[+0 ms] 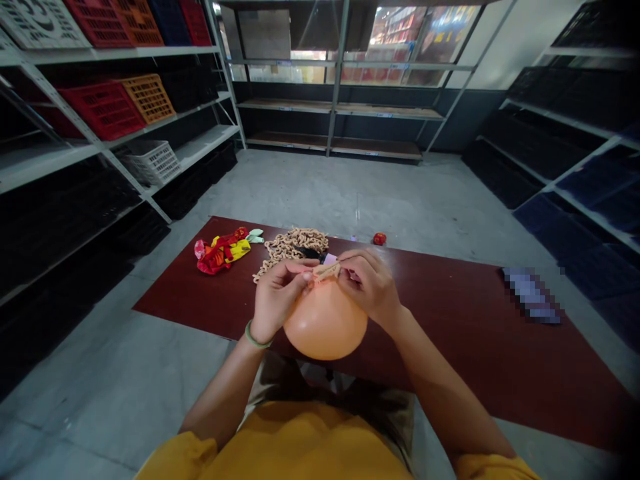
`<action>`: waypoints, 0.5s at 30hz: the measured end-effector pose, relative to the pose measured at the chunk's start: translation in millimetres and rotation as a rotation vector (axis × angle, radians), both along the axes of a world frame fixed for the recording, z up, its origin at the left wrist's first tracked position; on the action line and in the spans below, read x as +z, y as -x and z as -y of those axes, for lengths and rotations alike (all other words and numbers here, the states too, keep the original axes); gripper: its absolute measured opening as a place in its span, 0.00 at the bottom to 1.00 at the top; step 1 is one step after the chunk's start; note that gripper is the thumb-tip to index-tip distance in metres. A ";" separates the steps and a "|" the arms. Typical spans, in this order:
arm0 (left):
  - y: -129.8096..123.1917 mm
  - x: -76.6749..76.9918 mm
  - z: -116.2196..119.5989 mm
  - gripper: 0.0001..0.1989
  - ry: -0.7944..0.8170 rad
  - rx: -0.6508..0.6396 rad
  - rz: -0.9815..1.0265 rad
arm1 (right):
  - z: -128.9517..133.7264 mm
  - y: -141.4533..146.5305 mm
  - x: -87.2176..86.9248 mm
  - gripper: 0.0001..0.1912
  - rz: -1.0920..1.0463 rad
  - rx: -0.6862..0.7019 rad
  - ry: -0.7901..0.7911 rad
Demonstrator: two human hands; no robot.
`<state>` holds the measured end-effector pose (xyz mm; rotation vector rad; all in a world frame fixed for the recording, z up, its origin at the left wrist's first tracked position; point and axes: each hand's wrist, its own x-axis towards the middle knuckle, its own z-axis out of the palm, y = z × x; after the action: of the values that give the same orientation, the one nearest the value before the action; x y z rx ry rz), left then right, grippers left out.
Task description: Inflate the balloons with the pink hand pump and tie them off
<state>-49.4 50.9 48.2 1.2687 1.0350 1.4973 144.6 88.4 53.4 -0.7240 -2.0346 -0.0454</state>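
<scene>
An inflated orange balloon point(325, 327) hangs over the table's near edge, its neck facing away from me. My left hand point(275, 293), with a green band at the wrist, pinches the neck from the left between thumb and fingers. From the other side my right hand point(373, 287) pinches the same neck; a thin beige strip shows between the fingertips, and I cannot make out whether it is balloon rubber or cord. Behind the hands lie a heap of beige chain-like cord point(300, 243), a black object point(309, 253) and a partly covered light purple thing point(330, 259).
Limp red and yellow balloons point(223, 250) lie left on the dark red table point(440, 300), beside pale green ones point(257, 235). A small red object point(380, 238) sits at the far edge; a pixelated flat item point(533, 295) lies right. Shelves with crates point(103, 110) surround the floor.
</scene>
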 end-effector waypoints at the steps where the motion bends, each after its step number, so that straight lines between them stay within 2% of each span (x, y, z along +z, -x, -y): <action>1: -0.1 -1.9 0.8 0.06 -0.031 -0.041 0.033 | -0.2 0.7 -3.1 0.09 -0.029 0.015 0.035; 4: -0.4 -7.3 1.6 0.08 -0.018 -0.138 0.116 | -0.7 1.5 -11.3 0.08 -0.101 0.053 0.122; 10: -3.6 -6.3 -3.7 0.09 0.244 -0.104 0.154 | -0.6 -1.6 -17.6 0.11 -0.152 0.088 0.131; 15: 1.2 -0.2 -7.5 0.13 0.424 -0.321 0.040 | -0.4 -3.5 -8.4 0.11 -0.124 0.195 0.181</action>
<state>-50.6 58.4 48.1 1.0371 1.0020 0.9926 148.2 88.8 45.0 -0.6199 -1.9969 0.2924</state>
